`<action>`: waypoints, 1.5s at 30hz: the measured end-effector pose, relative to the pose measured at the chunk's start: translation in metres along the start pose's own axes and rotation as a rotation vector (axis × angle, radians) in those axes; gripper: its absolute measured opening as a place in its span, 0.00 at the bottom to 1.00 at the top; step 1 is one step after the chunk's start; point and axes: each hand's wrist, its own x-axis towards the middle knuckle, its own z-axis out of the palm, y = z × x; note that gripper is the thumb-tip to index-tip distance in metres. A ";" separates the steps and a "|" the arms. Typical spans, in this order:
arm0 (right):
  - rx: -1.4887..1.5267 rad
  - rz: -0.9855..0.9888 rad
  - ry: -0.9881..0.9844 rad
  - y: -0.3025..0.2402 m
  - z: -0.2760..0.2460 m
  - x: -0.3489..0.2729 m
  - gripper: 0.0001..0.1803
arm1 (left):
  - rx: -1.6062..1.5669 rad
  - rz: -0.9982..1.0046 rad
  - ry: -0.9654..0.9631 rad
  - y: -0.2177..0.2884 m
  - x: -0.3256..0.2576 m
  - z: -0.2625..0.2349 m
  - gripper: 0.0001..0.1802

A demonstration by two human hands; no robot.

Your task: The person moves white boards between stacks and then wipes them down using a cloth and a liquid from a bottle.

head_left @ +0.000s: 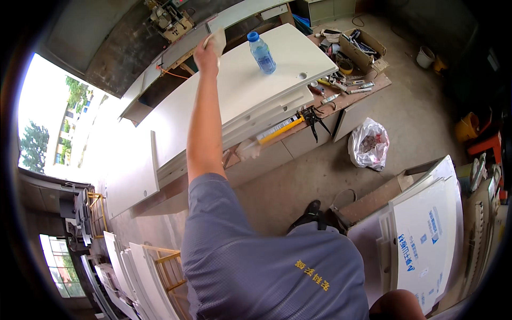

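head view, high, looking steeply down

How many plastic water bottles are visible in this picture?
1. The plastic water bottle stands upright on the top white panel, right of the raised hand. Others may be hidden in the clutter.

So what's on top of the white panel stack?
A blue water bottle stands upright on the top panel. A hand presses a pale cloth near its far edge. The lower panels' faces are covered.

pale cloth (217, 38), bunched, on white panel (250, 80)
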 end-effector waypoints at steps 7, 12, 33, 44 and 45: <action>0.007 -0.017 0.018 0.000 0.002 -0.002 0.24 | 0.580 0.731 -0.341 -0.006 -0.030 0.079 0.15; -0.009 -0.020 0.058 -0.001 0.004 -0.009 0.25 | 0.712 0.556 -0.348 0.022 -0.048 0.104 0.15; -0.022 -0.526 -0.254 -0.109 -0.003 -0.025 0.27 | 0.994 0.619 -0.478 -0.009 -0.009 0.114 0.13; 0.109 -0.965 -0.262 -0.147 0.027 -0.038 0.26 | 1.014 0.845 -0.577 0.016 0.076 0.087 0.14; 0.136 -1.012 -0.258 -0.140 0.024 -0.033 0.26 | 1.002 0.718 -0.506 -0.006 0.062 0.098 0.13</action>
